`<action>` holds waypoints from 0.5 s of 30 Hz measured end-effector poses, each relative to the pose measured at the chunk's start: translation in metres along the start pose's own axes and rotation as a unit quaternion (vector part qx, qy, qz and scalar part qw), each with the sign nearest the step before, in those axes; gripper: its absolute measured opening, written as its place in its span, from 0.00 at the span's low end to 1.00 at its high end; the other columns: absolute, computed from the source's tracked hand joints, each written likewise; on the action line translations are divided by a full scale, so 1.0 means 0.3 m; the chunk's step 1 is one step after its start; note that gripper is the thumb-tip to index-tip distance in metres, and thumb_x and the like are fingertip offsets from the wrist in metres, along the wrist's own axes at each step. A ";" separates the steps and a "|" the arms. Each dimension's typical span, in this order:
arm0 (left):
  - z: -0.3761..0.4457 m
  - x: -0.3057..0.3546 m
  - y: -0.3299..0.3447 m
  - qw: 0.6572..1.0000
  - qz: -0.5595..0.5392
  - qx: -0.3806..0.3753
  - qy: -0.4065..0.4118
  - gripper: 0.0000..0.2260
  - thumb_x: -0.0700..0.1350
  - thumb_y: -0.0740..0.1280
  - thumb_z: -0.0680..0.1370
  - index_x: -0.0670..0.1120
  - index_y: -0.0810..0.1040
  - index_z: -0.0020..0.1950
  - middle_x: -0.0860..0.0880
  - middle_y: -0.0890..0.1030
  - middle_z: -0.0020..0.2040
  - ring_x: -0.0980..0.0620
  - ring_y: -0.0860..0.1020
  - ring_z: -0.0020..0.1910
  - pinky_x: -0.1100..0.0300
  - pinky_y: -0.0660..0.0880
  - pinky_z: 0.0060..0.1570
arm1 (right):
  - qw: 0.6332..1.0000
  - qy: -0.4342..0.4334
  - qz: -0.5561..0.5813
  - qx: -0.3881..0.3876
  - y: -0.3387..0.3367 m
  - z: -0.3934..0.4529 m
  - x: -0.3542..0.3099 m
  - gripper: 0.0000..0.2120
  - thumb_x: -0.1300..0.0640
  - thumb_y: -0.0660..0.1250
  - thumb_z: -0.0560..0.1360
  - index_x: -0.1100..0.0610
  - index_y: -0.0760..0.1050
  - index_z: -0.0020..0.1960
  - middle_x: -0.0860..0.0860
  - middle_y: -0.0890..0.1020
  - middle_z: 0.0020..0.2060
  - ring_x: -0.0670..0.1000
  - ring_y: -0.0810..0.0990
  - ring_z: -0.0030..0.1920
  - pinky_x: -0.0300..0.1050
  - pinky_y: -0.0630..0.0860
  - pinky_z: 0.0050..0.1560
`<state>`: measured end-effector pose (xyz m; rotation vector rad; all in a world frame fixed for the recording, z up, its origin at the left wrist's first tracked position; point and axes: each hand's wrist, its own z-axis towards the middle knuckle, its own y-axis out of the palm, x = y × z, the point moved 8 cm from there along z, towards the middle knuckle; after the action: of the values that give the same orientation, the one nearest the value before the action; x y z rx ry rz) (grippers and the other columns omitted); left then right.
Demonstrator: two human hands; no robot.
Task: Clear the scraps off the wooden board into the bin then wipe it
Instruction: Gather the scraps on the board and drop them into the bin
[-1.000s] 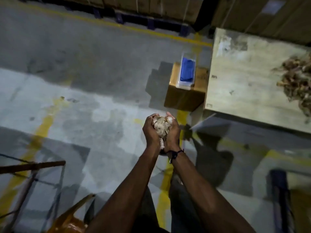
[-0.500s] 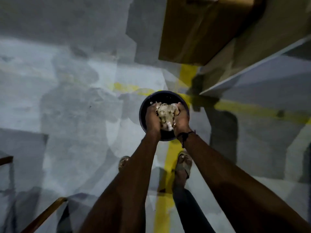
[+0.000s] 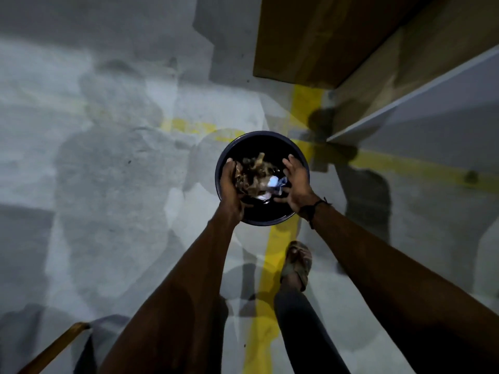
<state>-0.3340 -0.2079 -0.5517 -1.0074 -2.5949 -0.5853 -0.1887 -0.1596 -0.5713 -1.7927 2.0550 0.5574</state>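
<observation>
Both hands hang over a round dark bin [image 3: 261,141] that stands on the grey concrete floor [image 3: 113,163], seen from straight above. The left hand [image 3: 231,186] is cupped at the bin's left rim, its grip loosened and the fingers spread rather than clamped, with brownish scraps [image 3: 253,175] lying against its palm side. The right hand [image 3: 296,182] sits apart from it at the right rim, fingers straight and fanned, holding nothing. The scraps lie between the two hands inside the rim's circle (whether they are in the air or resting in the bin cannot be told), and a few white and bluish bits [image 3: 274,183] show beside them. A dark band [image 3: 316,209] circles the right wrist. A yellow painted line [image 3: 272,265] runs under the bin toward the person, whose sandalled foot [image 3: 297,263] stands just right of it. Up and to the right, a cardboard box [image 3: 310,39] and a pale board edge [image 3: 405,98] close off that side; the floor to the left of the bin lies open and wide. A wooden rail [image 3: 51,349] cuts the lower left corner.
</observation>
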 end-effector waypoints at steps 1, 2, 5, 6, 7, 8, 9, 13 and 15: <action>-0.039 0.018 0.008 1.000 -0.009 -0.006 0.003 0.15 0.56 0.56 0.87 0.53 0.80 0.52 0.54 0.88 0.41 0.51 0.84 0.47 0.57 0.80 0.43 | 1.000 0.002 -0.008 -0.012 0.012 -0.046 -0.028 0.34 0.38 0.62 0.81 0.51 0.63 0.82 0.48 0.61 0.82 0.56 0.62 0.81 0.60 0.65 0.74; -0.086 0.038 0.014 1.000 -0.008 -0.010 0.004 0.15 0.56 0.56 0.87 0.53 0.80 0.53 0.54 0.88 0.43 0.49 0.83 0.52 0.55 0.80 0.48 | 1.000 0.007 -0.020 -0.021 0.023 -0.103 -0.056 0.36 0.35 0.62 0.78 0.49 0.62 0.83 0.47 0.60 0.83 0.57 0.62 0.81 0.60 0.66 0.70; -0.228 0.083 0.004 0.999 0.032 0.010 -0.017 0.15 0.60 0.58 0.84 0.57 0.81 0.59 0.49 0.84 0.61 0.40 0.79 0.66 0.41 0.74 0.64 | 0.998 0.025 -0.016 -0.046 0.052 -0.272 -0.120 0.37 0.31 0.61 0.77 0.44 0.61 0.82 0.45 0.60 0.82 0.60 0.62 0.80 0.62 0.67 0.61; -0.304 0.110 0.009 0.998 0.053 0.020 -0.023 0.16 0.61 0.58 0.84 0.58 0.79 0.66 0.48 0.79 0.67 0.39 0.76 0.69 0.39 0.72 0.64 | 0.998 0.024 -0.008 -0.053 0.058 -0.347 -0.147 0.40 0.30 0.62 0.74 0.44 0.62 0.82 0.45 0.61 0.82 0.60 0.63 0.78 0.63 0.68 0.60; -0.373 0.138 0.015 0.997 0.064 0.023 -0.022 0.19 0.61 0.59 0.84 0.58 0.76 0.72 0.47 0.76 0.72 0.39 0.75 0.71 0.40 0.72 0.63 | 0.998 0.022 0.006 -0.058 0.065 -0.416 -0.173 0.40 0.30 0.62 0.73 0.44 0.63 0.81 0.46 0.63 0.81 0.60 0.65 0.77 0.63 0.70 0.60; -0.445 0.166 0.024 0.998 0.061 0.026 -0.014 0.21 0.61 0.60 0.84 0.58 0.73 0.75 0.47 0.74 0.74 0.40 0.75 0.71 0.41 0.73 0.61 | 0.998 0.019 0.023 -0.058 0.069 -0.487 -0.199 0.37 0.31 0.62 0.75 0.45 0.65 0.80 0.46 0.65 0.80 0.59 0.66 0.76 0.64 0.71 0.62; -0.529 0.198 0.036 0.998 0.052 0.027 -0.005 0.22 0.60 0.61 0.84 0.57 0.73 0.76 0.46 0.75 0.75 0.41 0.75 0.71 0.42 0.74 0.60 | 0.997 0.013 0.042 -0.058 0.070 -0.564 -0.229 0.32 0.32 0.60 0.79 0.46 0.67 0.79 0.47 0.67 0.79 0.59 0.67 0.76 0.65 0.71 0.67; -0.963 0.381 0.155 0.999 0.040 -0.011 0.021 0.20 0.57 0.60 0.84 0.53 0.75 0.74 0.44 0.79 0.71 0.42 0.79 0.68 0.41 0.75 0.66 | 0.991 -0.028 0.095 -0.089 0.058 -1.000 -0.411 0.25 0.38 0.54 0.85 0.48 0.71 0.76 0.48 0.72 0.77 0.57 0.73 0.73 0.63 0.70 0.74; -1.163 0.463 0.214 0.998 0.041 -0.037 0.040 0.20 0.56 0.59 0.85 0.52 0.74 0.75 0.44 0.80 0.71 0.42 0.79 0.68 0.42 0.74 0.67 | 0.988 -0.049 0.115 -0.091 0.030 -1.224 -0.494 0.25 0.39 0.53 0.85 0.50 0.70 0.77 0.49 0.74 0.75 0.57 0.75 0.73 0.58 0.75 0.69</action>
<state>-0.3449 -0.2498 -0.1732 -1.0865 -2.4660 -0.6906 -0.1811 -0.2203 -0.1800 -1.5950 2.2188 0.9057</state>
